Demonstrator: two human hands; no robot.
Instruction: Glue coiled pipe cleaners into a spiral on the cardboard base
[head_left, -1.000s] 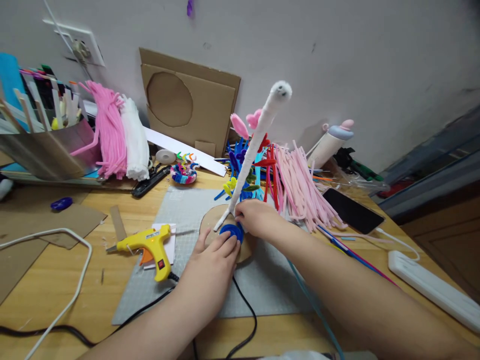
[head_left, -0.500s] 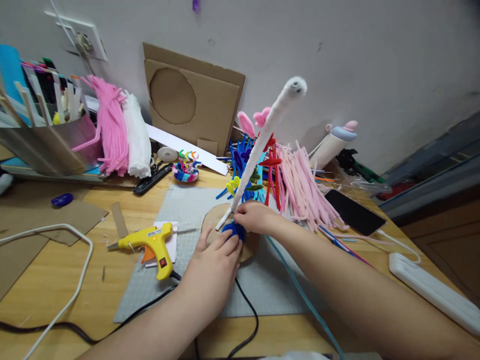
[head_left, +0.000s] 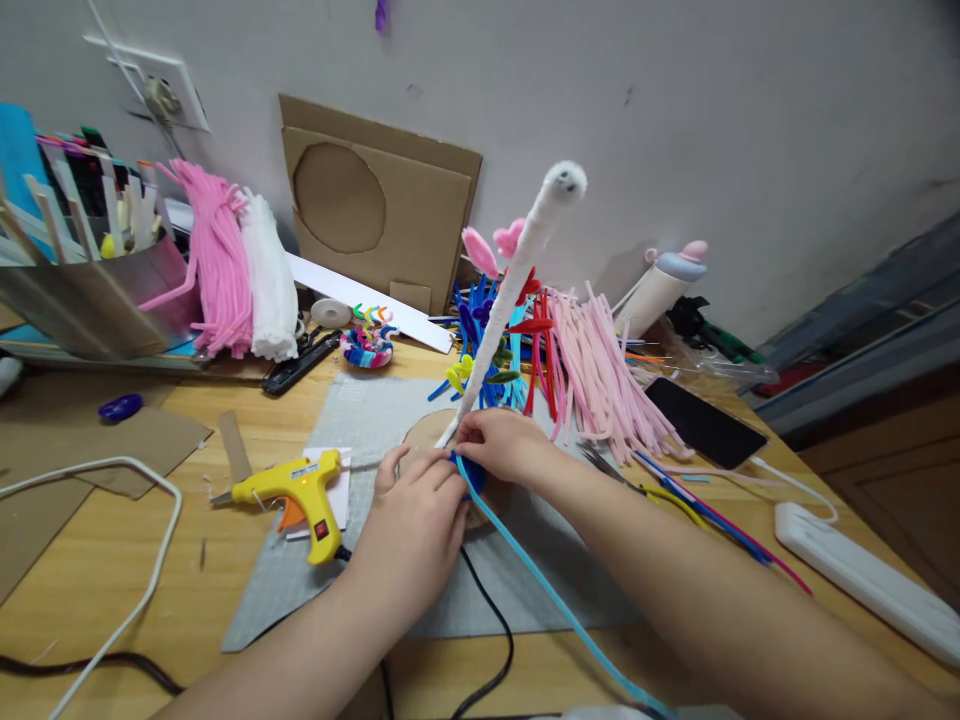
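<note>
A white fuzzy post (head_left: 504,305) rises at a tilt from a round cardboard base (head_left: 424,428) on the grey mat (head_left: 360,400). At its foot lies a blue fuzzy piece (head_left: 474,480), partly covered by my fingers. My left hand (head_left: 420,510) rests over the base and the blue piece, fingers bent and slightly apart. My right hand (head_left: 499,440) pinches the end of a light blue pipe cleaner (head_left: 532,565) against the blue piece. The rest of that pipe cleaner runs down toward the front edge.
A yellow glue gun (head_left: 311,495) lies left of my hands. Behind are bundled pipe cleaners (head_left: 600,370) and cardboard (head_left: 420,200). Scissors (head_left: 675,500), a phone (head_left: 705,422) and a power strip (head_left: 862,575) lie to the right; a metal holder (head_left: 97,300) stands left.
The light blue pipe cleaner now reaches up to my right fingertips on the blue piece. My left hand has shifted slightly left, and the yellow-handled scissors have come into sight beyond my right forearm.
</note>
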